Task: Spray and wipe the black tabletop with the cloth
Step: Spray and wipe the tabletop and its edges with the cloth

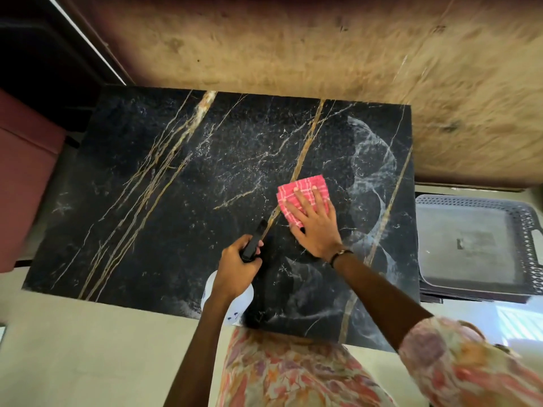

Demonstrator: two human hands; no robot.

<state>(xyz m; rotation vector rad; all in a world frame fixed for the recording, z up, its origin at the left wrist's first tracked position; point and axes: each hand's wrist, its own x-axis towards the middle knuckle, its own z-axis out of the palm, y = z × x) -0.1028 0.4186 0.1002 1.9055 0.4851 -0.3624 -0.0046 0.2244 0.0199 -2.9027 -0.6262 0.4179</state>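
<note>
The black marble-look tabletop [182, 183] with gold veins fills the middle of the view. A folded pink checked cloth [299, 190] lies on its right half, and my right hand [314, 224] presses flat on it with fingers spread. My left hand [236, 268] is closed around a spray bottle whose black nozzle [255, 245] points away from me; its white body [235, 306] is mostly hidden under my wrist. Pale smeared wipe streaks [373, 177] curve over the table's right side.
A grey perforated plastic tray [476, 242] sits low to the right of the table. A pink seat [23, 177] stands at the left edge. Brown carpet [323, 48] lies beyond the far edge, pale floor [88, 348] on the near side.
</note>
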